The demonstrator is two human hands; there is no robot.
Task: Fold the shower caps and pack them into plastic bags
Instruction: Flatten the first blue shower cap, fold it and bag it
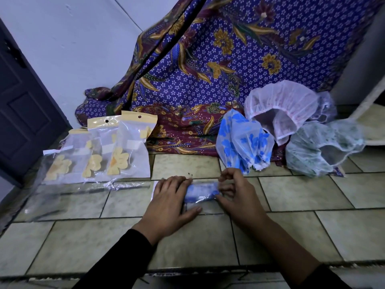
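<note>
A folded blue shower cap [201,191] lies as a small strip on the tiled floor in front of me. My left hand [170,202] presses flat on its left end, fingers straight. My right hand [234,191] pinches its right end with curled fingers. Behind it, an unfolded cap with blue flowers [243,142], a pink-trimmed white cap [279,107] and a pale green cap [320,147] lie in a heap. Three plastic bags with yellow flowers [116,151] stand at the left.
A purple patterned cloth [218,69] hangs behind the caps and spills onto the floor. Clear plastic sheeting [68,197] lies flat at the left. A dark door [23,105] stands at the far left. A white frame edge [366,101] is at the right.
</note>
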